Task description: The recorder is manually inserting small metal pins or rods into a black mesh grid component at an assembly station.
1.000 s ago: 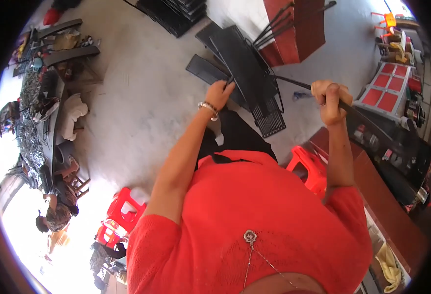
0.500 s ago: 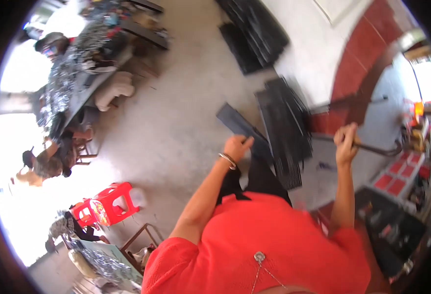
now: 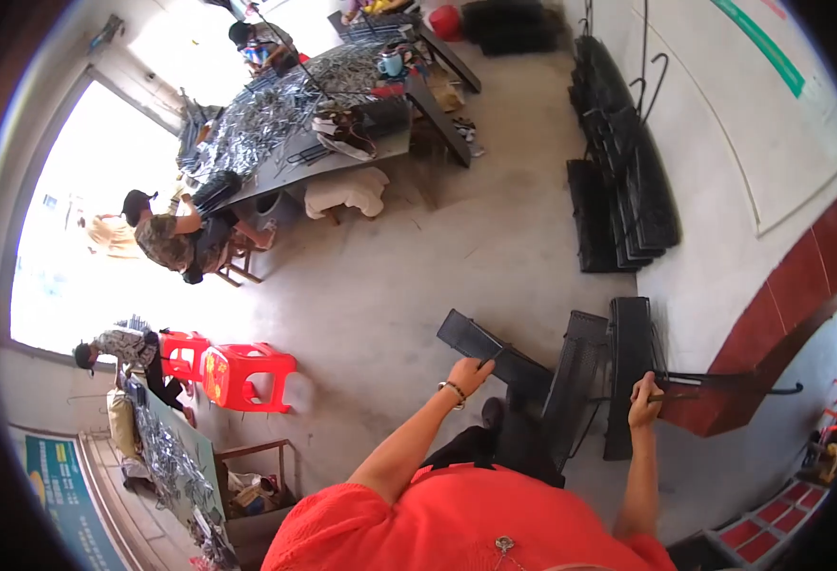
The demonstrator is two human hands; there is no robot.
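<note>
My left hand (image 3: 469, 377), with a bracelet at the wrist, is closed at the edge of a long dark panel (image 3: 523, 369) slanting in front of my legs. A thin dark piece shows at its fingertips. My right hand (image 3: 643, 402) is closed around dark hooked rods (image 3: 723, 382), whose ends stretch off to the right. Beside that hand a long black panel (image 3: 631, 333) stands on end. Between the two hands leans a black perforated panel (image 3: 578, 366). The lower ends of the panels are partly hidden by my legs.
Several black panels with hooked rods (image 3: 628, 190) lean on the white wall. Dark red tiled trim (image 3: 771, 328) borders it at right. Red plastic stools (image 3: 247, 376) stand left. People sit at a table (image 3: 390, 143) heaped with metal strips; a second table (image 3: 176, 428) is lower left.
The view has swung, showing more of the room and wall. The panels in front of me, bunched together before, now stand further apart. Both hands stay closed.
</note>
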